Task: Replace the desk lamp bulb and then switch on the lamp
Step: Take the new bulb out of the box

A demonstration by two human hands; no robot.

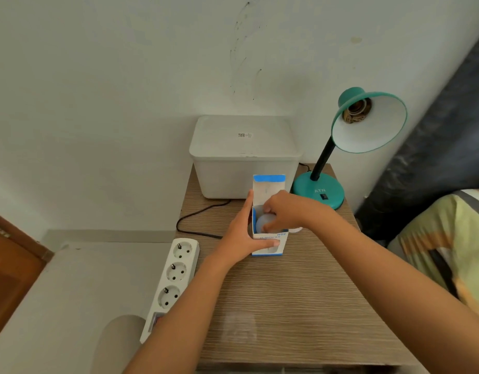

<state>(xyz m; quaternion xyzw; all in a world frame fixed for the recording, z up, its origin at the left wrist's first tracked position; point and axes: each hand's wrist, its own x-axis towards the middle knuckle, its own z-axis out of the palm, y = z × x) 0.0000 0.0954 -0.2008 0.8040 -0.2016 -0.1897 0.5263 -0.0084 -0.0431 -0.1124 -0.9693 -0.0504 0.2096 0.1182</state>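
Note:
A teal desk lamp (319, 190) stands at the table's back right. Its shade (378, 125) tilts toward me and the socket (357, 112) inside holds no bulb. A small white and blue cardboard box (269, 247) stands upright mid-table with its top flap open. My left hand (242, 233) grips the box from its left side, thumb across the front. My right hand (282, 211) reaches into the open top, fingers closed around a pale round bulb (262, 221) inside. A black switch (324, 196) sits on the lamp base.
A white lidded plastic bin (243, 157) stands against the wall behind the box. A white power strip (173, 279) lies along the wooden table's (286, 306) left edge, and a black cable (195, 214) loops nearby. A bed with patterned bedding (448, 252) is at right.

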